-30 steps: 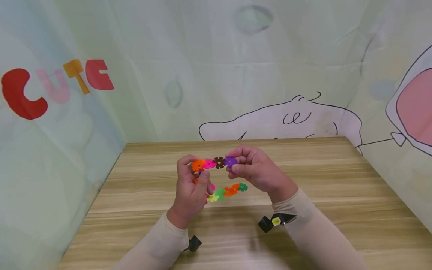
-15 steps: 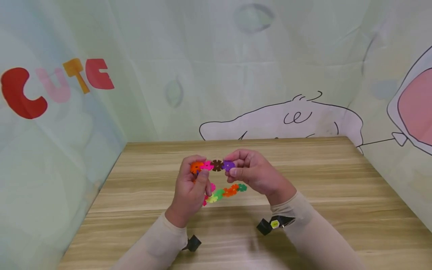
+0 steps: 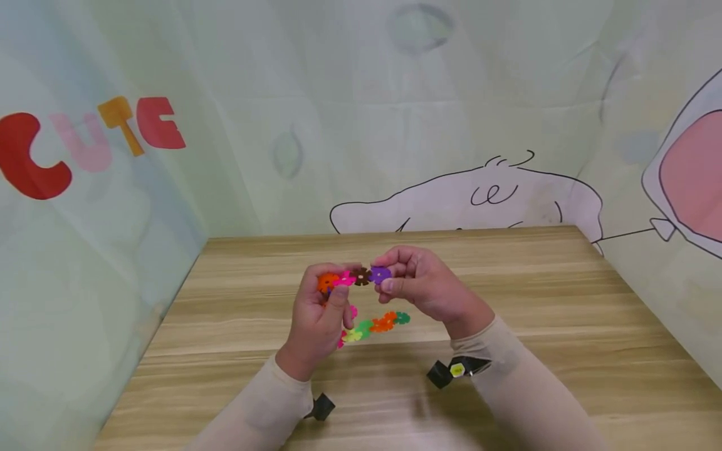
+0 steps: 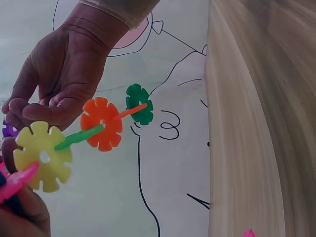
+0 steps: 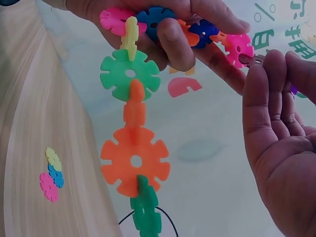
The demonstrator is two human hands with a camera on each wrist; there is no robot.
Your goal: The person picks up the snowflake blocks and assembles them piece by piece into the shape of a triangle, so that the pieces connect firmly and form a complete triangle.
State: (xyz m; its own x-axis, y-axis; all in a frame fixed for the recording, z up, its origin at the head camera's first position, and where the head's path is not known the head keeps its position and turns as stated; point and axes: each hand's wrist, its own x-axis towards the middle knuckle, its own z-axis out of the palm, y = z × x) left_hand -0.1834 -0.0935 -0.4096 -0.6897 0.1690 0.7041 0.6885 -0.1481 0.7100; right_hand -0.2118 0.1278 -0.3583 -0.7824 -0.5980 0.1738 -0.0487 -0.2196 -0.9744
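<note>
My left hand grips a chain of interlocking plastic snowflake discs, its thumb over the pink disc. Beside that is a brown disc. My right hand pinches a purple disc between thumb and fingers, against the brown one. Whether their slots are joined I cannot tell. The chain's other end extends out below my left hand, with a yellow disc, a light green disc, orange discs and a dark green disc at its tip. My left fingers hide part of the chain.
On the wooden table lie yellow, blue and pink loose-looking discs, seen in the right wrist view. A printed cloth backdrop stands behind and beside the table.
Both hands have shifted slightly left with the chain. A left finger now reaches further along behind the pink and brown discs. The right hand keeps its pinch on the purple disc.
</note>
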